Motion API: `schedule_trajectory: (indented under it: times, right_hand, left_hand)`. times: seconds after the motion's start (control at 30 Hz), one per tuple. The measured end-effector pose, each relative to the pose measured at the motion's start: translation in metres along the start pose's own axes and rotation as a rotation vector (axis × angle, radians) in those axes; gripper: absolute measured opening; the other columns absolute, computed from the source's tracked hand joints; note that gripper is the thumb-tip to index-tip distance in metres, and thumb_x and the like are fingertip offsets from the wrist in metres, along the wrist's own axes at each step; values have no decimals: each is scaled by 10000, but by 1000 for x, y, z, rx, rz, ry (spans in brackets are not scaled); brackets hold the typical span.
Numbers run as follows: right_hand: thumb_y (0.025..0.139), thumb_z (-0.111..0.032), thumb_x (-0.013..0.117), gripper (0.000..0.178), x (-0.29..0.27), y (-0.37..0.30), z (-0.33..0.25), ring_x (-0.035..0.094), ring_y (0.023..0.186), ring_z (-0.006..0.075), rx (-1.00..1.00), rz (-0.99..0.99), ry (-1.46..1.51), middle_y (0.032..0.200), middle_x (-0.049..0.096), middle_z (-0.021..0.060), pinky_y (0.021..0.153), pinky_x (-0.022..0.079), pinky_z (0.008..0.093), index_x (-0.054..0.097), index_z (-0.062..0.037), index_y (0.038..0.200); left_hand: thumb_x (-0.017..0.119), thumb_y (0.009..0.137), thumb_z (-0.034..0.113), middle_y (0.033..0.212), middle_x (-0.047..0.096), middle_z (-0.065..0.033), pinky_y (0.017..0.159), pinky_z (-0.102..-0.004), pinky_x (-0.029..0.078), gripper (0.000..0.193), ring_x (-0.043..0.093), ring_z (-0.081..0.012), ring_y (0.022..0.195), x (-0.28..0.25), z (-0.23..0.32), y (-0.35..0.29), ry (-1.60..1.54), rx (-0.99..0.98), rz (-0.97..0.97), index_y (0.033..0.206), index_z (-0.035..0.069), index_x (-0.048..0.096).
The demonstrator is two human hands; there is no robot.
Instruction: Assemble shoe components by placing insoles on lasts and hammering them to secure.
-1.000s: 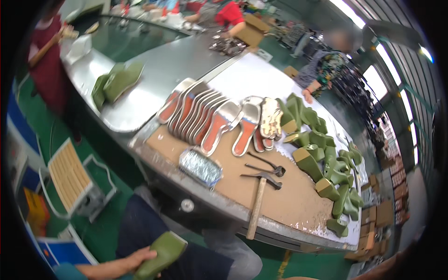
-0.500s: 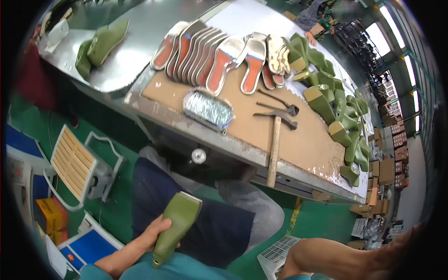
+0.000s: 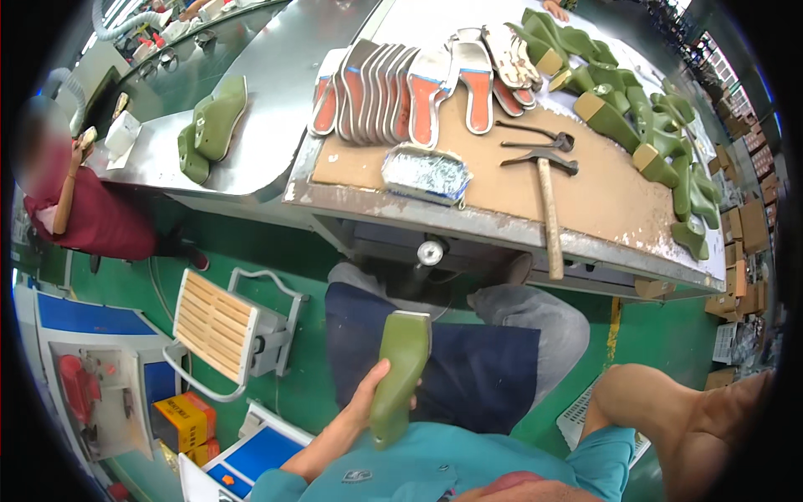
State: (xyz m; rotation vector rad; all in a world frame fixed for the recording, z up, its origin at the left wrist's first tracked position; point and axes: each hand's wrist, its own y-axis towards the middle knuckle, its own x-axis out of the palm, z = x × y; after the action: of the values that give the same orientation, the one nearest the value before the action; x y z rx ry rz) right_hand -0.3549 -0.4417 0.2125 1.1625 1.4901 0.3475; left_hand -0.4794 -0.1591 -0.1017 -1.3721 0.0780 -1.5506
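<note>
My left hand (image 3: 365, 397) grips a green shoe last (image 3: 400, 368) around its middle, above my lap. The flat heel end of the last points up and away from me, and the toe points toward my chest. My thumb lies along its side; the other fingers are mostly behind it. My bare right arm (image 3: 640, 402) is bent upward at the right, and its hand passes out of the picture. On the workbench ahead lie a hammer (image 3: 549, 209) with a wooden handle and pincers (image 3: 544, 134). Left of them is a shallow dish (image 3: 427, 176) covered in shiny film.
Red-and-white insoles (image 3: 368, 96) stand in a row on the workbench (image 3: 519, 188). Several green lasts (image 3: 636, 109) are piled at its right, and two more lasts (image 3: 219, 121) lie on the metal table. A slatted chair (image 3: 216, 322) stands left. A person in dark red (image 3: 100, 213) is far left.
The view has swung left, bringing the person in red into sight and shifting everything rightward. My left hand still holds the last, now turned more upright. My right arm stays raised.
</note>
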Motion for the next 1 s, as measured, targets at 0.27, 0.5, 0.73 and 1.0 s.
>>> schedule_trajectory:
  times: [0.27,0.5,0.73,1.0]
  right_hand:
    - [927,-65,497,567,17,-1,5,448,1183,258,17,24,24,1418,280,79,1022,386,378,175,-139,1387]
    - [927,-59,492,594,-25,7,6,441,1202,259,-137,-36,-206,1438,262,78,1038,380,379,153,-144,1406]
    - [927,-52,488,621,23,-29,-12,433,1221,261,101,73,-93,1459,244,77,1054,373,380,131,-150,1426]
    - [927,-45,482,653,0,-34,-7,425,1243,262,77,18,-189,1483,224,76,1072,365,382,105,-155,1448]
  left_hand:
    - [394,931,533,1044,625,-137,673,-375,533,602,642,-259,769,0,8,9,82,40,-30,1231,25,513]
    - [502,867,537,1022,612,-159,692,-391,553,670,646,-277,767,7,-1,-22,124,79,-34,1346,74,432]
    - [487,880,550,1030,613,-139,632,-350,529,627,638,-243,741,6,6,0,147,22,38,1253,46,479]
    - [536,849,570,1017,615,-141,635,-356,534,666,639,-247,736,9,2,-3,161,74,23,1258,47,485]
